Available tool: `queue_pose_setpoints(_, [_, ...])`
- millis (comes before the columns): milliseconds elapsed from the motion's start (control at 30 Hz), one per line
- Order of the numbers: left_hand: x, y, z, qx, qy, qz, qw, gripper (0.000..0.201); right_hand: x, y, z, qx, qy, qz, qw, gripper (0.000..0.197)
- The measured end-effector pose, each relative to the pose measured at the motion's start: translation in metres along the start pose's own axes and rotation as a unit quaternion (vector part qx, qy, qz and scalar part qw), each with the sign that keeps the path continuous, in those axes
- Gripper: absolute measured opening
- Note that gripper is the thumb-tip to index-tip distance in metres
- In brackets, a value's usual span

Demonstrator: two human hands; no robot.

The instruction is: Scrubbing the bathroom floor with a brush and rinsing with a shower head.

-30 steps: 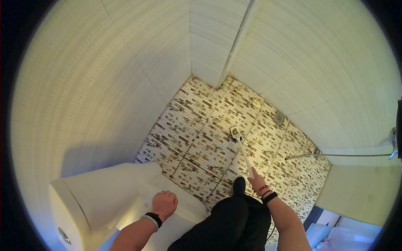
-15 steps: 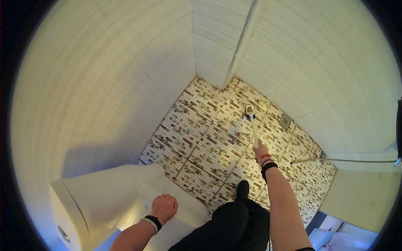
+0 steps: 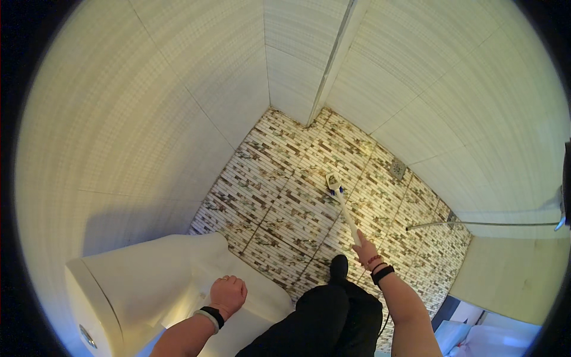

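Note:
My right hand (image 3: 365, 247) grips the white handle of a toilet brush (image 3: 349, 218), its fingers wrapped round the end. The brush reaches forward and slightly left, and its head, white with blue at the sides, is down at the patterned tile floor (image 3: 285, 220). Over the white toilet (image 3: 160, 262) at the lower left, my left hand (image 3: 229, 294) is closed in a fist, with nothing seen in it. A dark wristband circles each wrist.
Pale tiled walls (image 3: 416, 101) meet at the far end beside a narrow upright edge. A square floor drain (image 3: 398, 168) lies along the right wall. Farther right stretches a thin rod or hose (image 3: 488, 224). Blue and pink items (image 3: 488, 342) show at the lower right.
My right hand has drawn the brush back toward me, and its head has swung left across the floor. My left fist stays nearly where it was.

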State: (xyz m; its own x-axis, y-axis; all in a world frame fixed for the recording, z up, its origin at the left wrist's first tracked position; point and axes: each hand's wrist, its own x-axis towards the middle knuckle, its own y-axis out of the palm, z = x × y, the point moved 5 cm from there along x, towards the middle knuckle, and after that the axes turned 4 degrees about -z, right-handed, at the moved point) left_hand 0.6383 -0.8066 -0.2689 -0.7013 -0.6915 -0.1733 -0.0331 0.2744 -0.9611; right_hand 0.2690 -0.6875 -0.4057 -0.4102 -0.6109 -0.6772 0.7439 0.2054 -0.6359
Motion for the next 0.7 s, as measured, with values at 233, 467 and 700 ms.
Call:
queue_pose_setpoints(233, [0.003,0.004,0.000,0.006,-0.002,0.006,1.000,0.012,0.099,-0.034,0.023,0.018,0.018,-0.074,0.997,0.062])
queue_pose_setpoints(467, [0.000,0.000,0.002,-0.026,-0.004,-0.010,1.000,0.012,0.074,-0.026,0.032,0.055,0.008,-0.071,0.996,0.063])
queue_pose_setpoints(700, [0.000,0.002,0.002,0.000,-0.007,0.005,1.000,0.013,0.012,-0.009,0.015,0.016,0.008,0.004,1.000,0.064])
